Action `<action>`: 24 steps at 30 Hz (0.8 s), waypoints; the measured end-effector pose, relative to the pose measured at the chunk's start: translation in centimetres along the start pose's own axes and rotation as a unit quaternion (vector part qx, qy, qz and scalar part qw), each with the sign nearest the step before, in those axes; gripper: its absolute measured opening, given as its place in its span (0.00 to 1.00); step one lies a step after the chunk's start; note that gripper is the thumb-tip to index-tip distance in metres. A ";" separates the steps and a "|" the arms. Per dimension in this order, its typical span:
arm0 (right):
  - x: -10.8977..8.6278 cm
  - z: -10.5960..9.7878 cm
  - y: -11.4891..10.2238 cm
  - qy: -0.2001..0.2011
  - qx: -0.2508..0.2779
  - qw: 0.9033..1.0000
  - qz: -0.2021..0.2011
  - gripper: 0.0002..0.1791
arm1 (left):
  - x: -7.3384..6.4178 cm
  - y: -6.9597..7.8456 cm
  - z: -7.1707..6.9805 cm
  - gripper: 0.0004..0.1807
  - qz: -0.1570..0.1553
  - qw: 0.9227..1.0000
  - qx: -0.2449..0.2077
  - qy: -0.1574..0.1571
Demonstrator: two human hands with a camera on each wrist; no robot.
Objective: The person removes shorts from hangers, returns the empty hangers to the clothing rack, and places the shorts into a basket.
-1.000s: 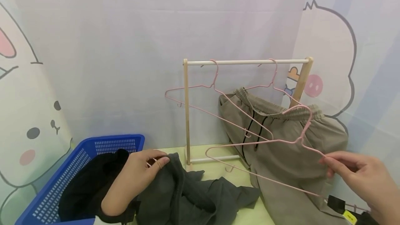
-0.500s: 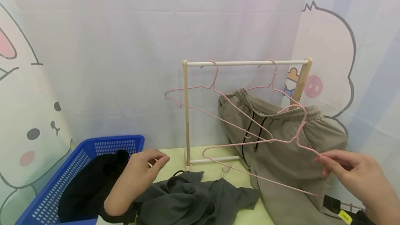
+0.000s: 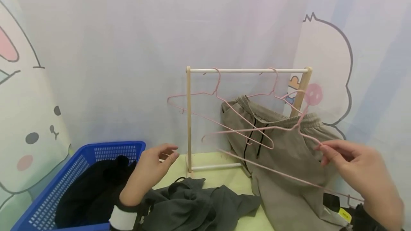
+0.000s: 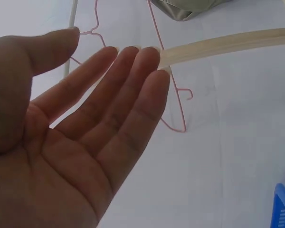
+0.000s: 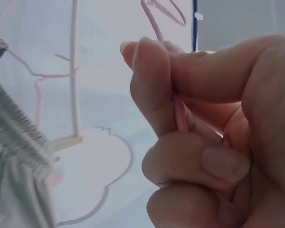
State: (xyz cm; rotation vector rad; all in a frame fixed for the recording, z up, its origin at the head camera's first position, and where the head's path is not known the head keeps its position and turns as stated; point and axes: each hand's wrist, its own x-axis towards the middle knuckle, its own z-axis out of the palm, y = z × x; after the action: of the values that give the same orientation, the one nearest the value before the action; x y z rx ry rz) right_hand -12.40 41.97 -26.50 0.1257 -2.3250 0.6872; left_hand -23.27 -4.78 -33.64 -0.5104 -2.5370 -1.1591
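Note:
In the head view my right hand (image 3: 356,167) pinches a pink wire hanger (image 3: 302,117) by one sloping arm, its hook pointing up and to the left. The right wrist view shows thumb and forefinger closed on the pink wire. My left hand (image 3: 154,168) is raised over a crumpled dark grey garment (image 3: 192,206) on the pale yellow tabletop. It holds nothing, and in the left wrist view its fingers are extended with the thumb apart. Khaki trousers (image 3: 282,152) with black drawstrings hang from the small rack, behind the held hanger.
The rack has a white top bar (image 3: 244,70) and wooden posts. A bare pink hanger (image 3: 218,81) hangs on its left part. At the left stands a blue basket (image 3: 142,149) with a black garment (image 3: 93,188) inside. Printed curtains surround the table.
My left hand let go of the dark grey garment, which dropped flat, and its fingers have spread. The right hand has raised the hanger and moved it slightly left.

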 end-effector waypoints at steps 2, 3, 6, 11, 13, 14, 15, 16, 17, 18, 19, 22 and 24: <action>0.4 -0.9 -0.5 0.019 -0.015 0.999 0.026 0.11 | 1.0 0.1 0.6 0.15 0.003 1.000 -0.002 0.004; 0.5 -1.4 -0.8 0.030 -0.019 0.999 0.034 0.12 | 1.4 0.2 0.9 0.15 0.002 1.000 -0.005 0.006; 1.0 -2.7 -1.3 0.063 -0.011 0.996 0.058 0.11 | 2.8 0.5 1.4 0.19 -0.005 1.000 -0.015 0.021; 1.6 -4.0 -1.8 0.123 0.017 0.991 0.050 0.15 | 4.9 0.8 2.2 0.27 -0.031 0.998 -0.045 0.037; 1.9 -4.3 -1.8 0.144 0.019 0.988 0.048 0.19 | 5.8 0.7 2.7 0.31 -0.039 0.997 -0.054 0.033; 2.0 -4.5 -1.9 0.149 0.016 0.987 0.050 0.19 | 6.3 0.6 2.9 0.33 -0.041 0.997 -0.058 0.031; 2.1 -4.6 -1.9 0.153 0.013 0.986 0.059 0.18 | 6.8 0.5 3.2 0.35 -0.044 0.997 -0.062 0.029; 2.2 -4.8 -1.9 0.155 0.008 0.986 0.064 0.15 | 7.3 0.4 3.5 0.36 -0.046 0.996 -0.066 0.028; 2.3 -4.9 -1.9 0.156 0.000 0.985 0.073 0.11 | 7.7 0.2 3.8 0.38 -0.047 0.996 -0.069 0.028; 2.3 -5.0 -2.0 0.154 -0.010 0.984 0.085 0.09 | 8.1 0.0 4.2 0.39 -0.046 0.996 -0.072 0.027; 2.5 -5.1 -2.0 0.151 -0.023 0.984 0.093 0.11 | 8.5 -0.1 4.6 0.39 -0.046 0.996 -0.076 0.026; 3.1 -5.1 -2.0 0.132 -0.076 0.983 0.106 0.22 | 9.5 -0.6 5.8 0.39 -0.046 0.994 -0.091 0.030; 3.6 -5.0 -1.8 0.126 -0.106 0.981 0.103 0.22 | 10.0 -1.0 6.7 0.37 -0.039 0.993 -0.103 0.034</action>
State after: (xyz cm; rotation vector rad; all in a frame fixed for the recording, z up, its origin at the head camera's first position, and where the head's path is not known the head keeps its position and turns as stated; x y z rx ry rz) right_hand -11.60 43.34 -20.24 -0.2877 -2.1660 0.5175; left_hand -33.45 1.72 -34.35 -0.4144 -2.4127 -1.4520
